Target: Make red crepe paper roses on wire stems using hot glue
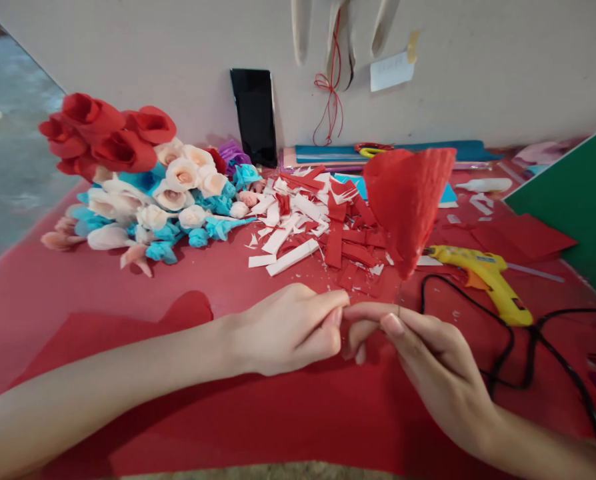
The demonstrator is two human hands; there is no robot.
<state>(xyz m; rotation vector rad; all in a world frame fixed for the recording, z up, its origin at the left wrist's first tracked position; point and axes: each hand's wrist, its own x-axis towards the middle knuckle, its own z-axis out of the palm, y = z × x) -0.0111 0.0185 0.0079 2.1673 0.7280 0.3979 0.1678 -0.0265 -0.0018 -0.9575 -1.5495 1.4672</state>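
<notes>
Between the thumb and index finger of my right hand [435,363] is the thin wire stem of a red crepe-paper flower [408,207]. The flower stands upright above the hand, its cone of petals widening toward the top. My left hand [298,330] is closed, thumb against curled fingers, and meets the tip of my right index finger. Whatever it pinches, if anything, is hidden. Below both hands lies a sheet of red paper [258,427], with a rounded red petal piece [191,308] near my left forearm.
Finished paper flowers [178,177] are heaped at the left. Red and white paper scraps [298,227] cover the middle back. A yellow glue gun [488,273] with a black cord [531,353] lies at the right. A phone [254,117] leans on the wall near scissors [373,150].
</notes>
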